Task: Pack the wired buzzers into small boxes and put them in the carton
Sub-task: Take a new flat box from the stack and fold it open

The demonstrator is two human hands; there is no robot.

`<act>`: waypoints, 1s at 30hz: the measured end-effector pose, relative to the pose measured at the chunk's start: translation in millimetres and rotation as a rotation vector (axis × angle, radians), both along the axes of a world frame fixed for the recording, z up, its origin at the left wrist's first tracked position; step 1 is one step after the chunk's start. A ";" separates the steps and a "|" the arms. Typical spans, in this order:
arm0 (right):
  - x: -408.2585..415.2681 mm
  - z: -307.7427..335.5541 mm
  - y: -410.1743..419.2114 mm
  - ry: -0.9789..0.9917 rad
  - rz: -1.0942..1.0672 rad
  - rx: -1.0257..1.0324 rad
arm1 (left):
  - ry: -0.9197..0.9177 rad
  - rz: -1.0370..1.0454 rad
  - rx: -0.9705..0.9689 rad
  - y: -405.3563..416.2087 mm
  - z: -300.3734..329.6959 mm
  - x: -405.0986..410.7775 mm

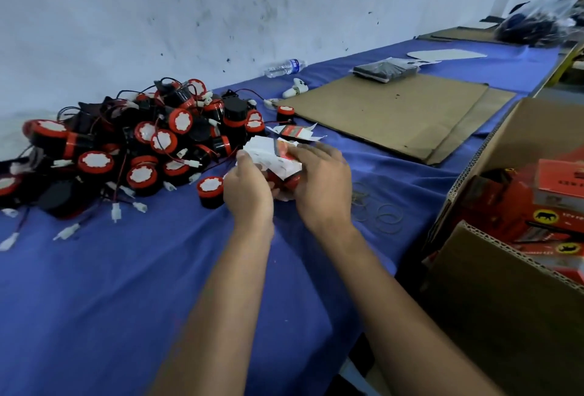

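Observation:
A heap of black-and-red wired buzzers (pixel 136 149) with white connectors lies on the blue table cloth (pixel 126 285) at the left. Both hands meet at the centre over a small red-and-white box (pixel 278 155) with its white flaps open. My left hand (pixel 248 187) pinches a flap at the box's left side. My right hand (pixel 319 184) curls round the box and a red buzzer (pixel 292 181) that shows under it. A flat unfolded box (pixel 294 131) lies just behind. The brown carton (pixel 505 285) at the right holds several packed red boxes (pixel 543 212).
Flat cardboard sheets (pixel 388 114) lie behind the hands. Rubber bands (pixel 387 215) lie on the cloth right of my right hand. A water bottle (pixel 284 67) rests by the wall, with a black packet (pixel 384 69) and a plastic bag (pixel 543 21) farther back.

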State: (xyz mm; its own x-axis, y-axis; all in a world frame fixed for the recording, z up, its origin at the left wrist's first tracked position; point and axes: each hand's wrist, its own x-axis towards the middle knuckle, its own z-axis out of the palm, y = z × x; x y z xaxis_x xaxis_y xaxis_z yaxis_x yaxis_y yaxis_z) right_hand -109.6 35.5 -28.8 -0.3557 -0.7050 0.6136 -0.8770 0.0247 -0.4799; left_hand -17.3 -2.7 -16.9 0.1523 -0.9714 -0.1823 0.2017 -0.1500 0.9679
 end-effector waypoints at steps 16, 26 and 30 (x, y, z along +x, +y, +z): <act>231.4 -11.8 -40.3 -0.031 0.841 0.296 | -0.015 0.240 -0.166 27.0 -44.3 307.2; 273.9 -54.1 -42.8 -0.011 0.934 0.294 | -0.109 0.112 -0.219 29.1 -70.3 339.8; 275.9 -56.4 -40.3 -0.092 0.950 0.236 | -0.350 0.137 -0.311 32.3 -71.8 339.9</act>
State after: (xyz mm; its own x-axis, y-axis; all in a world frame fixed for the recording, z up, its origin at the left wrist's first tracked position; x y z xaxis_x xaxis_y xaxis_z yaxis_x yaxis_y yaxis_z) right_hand 166.2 -4.8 -85.2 0.3834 -0.8232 0.4187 -0.5413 -0.5676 -0.6203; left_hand 322.6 29.6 -88.7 0.2830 -0.9384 0.1981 -0.1461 0.1620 0.9759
